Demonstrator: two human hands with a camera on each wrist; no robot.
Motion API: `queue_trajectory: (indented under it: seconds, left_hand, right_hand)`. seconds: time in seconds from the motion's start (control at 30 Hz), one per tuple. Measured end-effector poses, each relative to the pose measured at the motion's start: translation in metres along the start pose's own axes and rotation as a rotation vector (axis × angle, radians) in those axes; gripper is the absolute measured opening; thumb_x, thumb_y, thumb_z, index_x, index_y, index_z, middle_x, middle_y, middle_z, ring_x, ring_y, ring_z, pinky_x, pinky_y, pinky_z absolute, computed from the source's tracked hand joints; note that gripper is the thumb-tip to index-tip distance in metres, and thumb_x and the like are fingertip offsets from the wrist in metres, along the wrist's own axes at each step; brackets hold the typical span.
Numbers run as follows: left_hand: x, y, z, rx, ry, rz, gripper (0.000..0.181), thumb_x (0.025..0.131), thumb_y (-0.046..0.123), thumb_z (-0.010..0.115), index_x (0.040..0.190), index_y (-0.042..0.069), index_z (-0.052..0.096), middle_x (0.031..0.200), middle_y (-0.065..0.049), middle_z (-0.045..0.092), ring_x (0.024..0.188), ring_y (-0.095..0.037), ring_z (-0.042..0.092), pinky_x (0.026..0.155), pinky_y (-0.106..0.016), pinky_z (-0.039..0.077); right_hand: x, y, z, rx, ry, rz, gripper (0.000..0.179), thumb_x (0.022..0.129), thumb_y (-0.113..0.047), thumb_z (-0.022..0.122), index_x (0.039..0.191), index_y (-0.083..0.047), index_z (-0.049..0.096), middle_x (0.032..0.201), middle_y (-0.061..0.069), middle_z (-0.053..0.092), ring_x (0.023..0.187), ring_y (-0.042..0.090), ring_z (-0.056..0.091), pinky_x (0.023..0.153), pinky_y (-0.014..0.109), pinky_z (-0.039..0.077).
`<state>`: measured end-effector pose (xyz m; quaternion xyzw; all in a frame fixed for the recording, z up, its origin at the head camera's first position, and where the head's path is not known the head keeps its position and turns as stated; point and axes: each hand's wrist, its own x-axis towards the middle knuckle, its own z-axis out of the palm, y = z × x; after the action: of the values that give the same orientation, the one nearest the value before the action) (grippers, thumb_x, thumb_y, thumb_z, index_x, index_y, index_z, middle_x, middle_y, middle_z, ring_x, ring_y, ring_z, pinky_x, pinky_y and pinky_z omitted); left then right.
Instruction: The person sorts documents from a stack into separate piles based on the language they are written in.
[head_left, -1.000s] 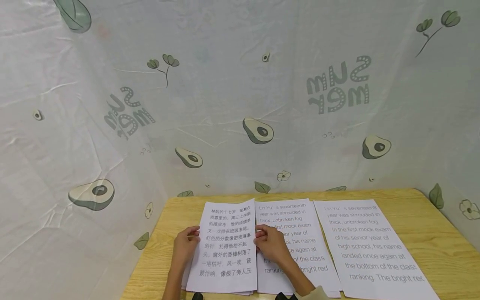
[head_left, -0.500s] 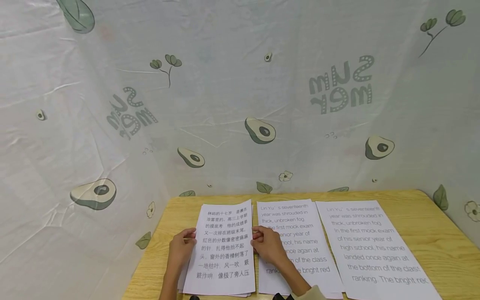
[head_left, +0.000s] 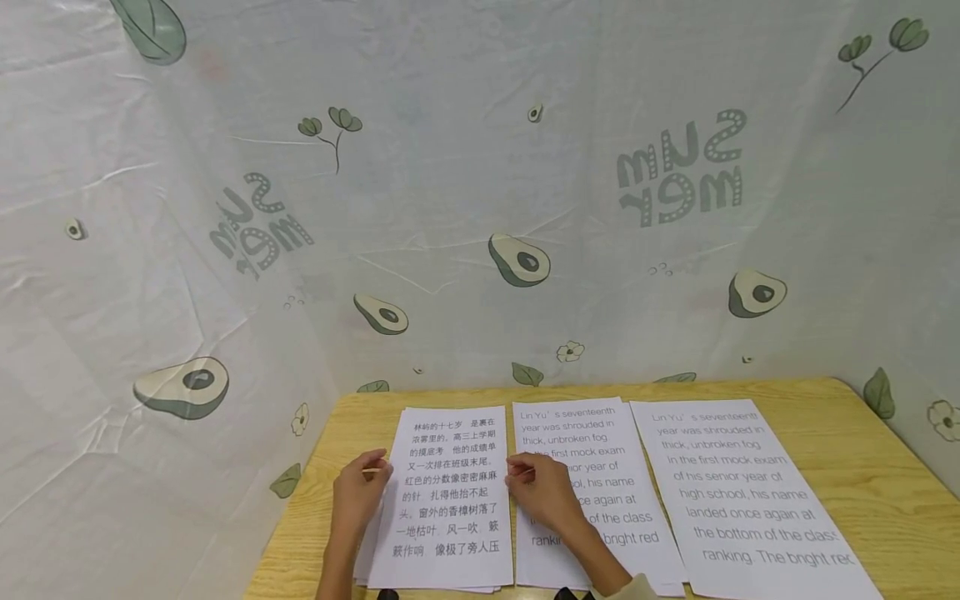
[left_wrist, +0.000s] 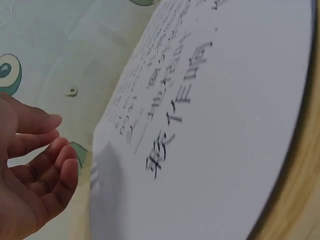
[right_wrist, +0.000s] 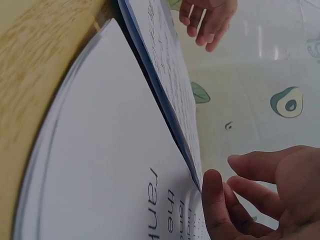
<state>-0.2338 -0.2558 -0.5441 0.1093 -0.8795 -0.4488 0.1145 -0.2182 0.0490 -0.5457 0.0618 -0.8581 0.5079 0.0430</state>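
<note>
Nearest me, at the bottom edge, there's a pale sleeve [head_left: 636,588] on the R arm, plus 2 dark bits, too cut off to ID. Then the hands: L hand [head_left: 360,487] is just off the left side of the Chinese-text pile [head_left: 447,500], fingers loosely bent, thumb v. close to the fingertips, nothing held. R hand [head_left: 543,492] is at that pile's right side, over part of the middle English pile [head_left: 611,479]; narrow gap btwn thumb & index, also nothing held. Can't tell if its fingertips touch paper.

Chinese-text pile lies flat on the L part of the table, lower sheets poking out a bit at left & bottom. Middle pile's just beside it, then the right-hand English page [head_left: 742,500], approx. same wording. Wood-grain table [head_left: 847,467] under all. Behind: whitish cloth [head_left: 450,167] w/ avocados, leaves, flowers & "summer" printed backwards.
</note>
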Motion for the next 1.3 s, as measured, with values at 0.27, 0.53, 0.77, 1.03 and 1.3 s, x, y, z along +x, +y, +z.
queue_trajectory:
  seconds: [0.27,0.53,0.77,1.03,1.3]
  left_hand:
    - [-0.008,0.019,0.019,-0.015,-0.025,0.029,0.034,0.097,0.007,0.073,0.13,-0.002,0.073,0.109,-0.014,0.076,0.093,-0.022,0.072,0.072,-0.022,0.054]
    - [-0.018,0.036,0.051,-0.005,-0.068,0.075,0.035,0.097,0.012,0.075,0.13,0.002,0.074,0.106,-0.007,0.075,0.091,-0.018,0.071,0.071,-0.022,0.054]
    - [-0.025,0.052,0.077,-0.034,-0.123,0.08,0.036,0.098,0.015,0.075,0.132,0.006,0.074,0.105,-0.004,0.073,0.091,-0.015,0.066,0.071,-0.021,0.053]
    - [-0.033,0.068,0.102,-0.08,-0.181,0.108,0.037,0.097,0.017,0.075,0.133,0.005,0.074,0.104,-0.003,0.072,0.089,-0.013,0.066,0.07,-0.019,0.052]
    - [-0.039,0.081,0.123,-0.102,-0.214,0.119,0.037,0.097,0.017,0.077,0.131,0.004,0.075,0.103,-0.002,0.072,0.088,-0.013,0.064,0.07,-0.02,0.051]
  right_hand:
    - [-0.002,0.005,-0.016,-0.008,0.012,0.062,0.03,0.09,-0.009,0.081,0.118,-0.001,0.079,0.095,0.002,0.074,0.085,0.011,0.07,0.076,0.023,0.057]
    - [-0.004,0.016,-0.04,-0.016,0.045,0.115,0.029,0.092,-0.011,0.079,0.12,-0.001,0.079,0.094,0.002,0.075,0.082,0.01,0.069,0.072,0.021,0.055]
    - [-0.007,0.026,-0.064,-0.011,0.057,0.163,0.032,0.094,-0.013,0.078,0.124,0.001,0.076,0.096,0.004,0.075,0.078,0.01,0.07,0.065,0.021,0.056]
    - [-0.012,0.038,-0.088,-0.053,0.081,0.172,0.036,0.095,-0.015,0.078,0.126,0.001,0.075,0.098,0.004,0.076,0.077,0.009,0.07,0.065,0.021,0.055]
    - [-0.018,0.044,-0.112,-0.078,0.099,0.192,0.038,0.096,-0.014,0.076,0.13,0.003,0.073,0.102,0.007,0.076,0.081,0.011,0.072,0.065,0.02,0.057]
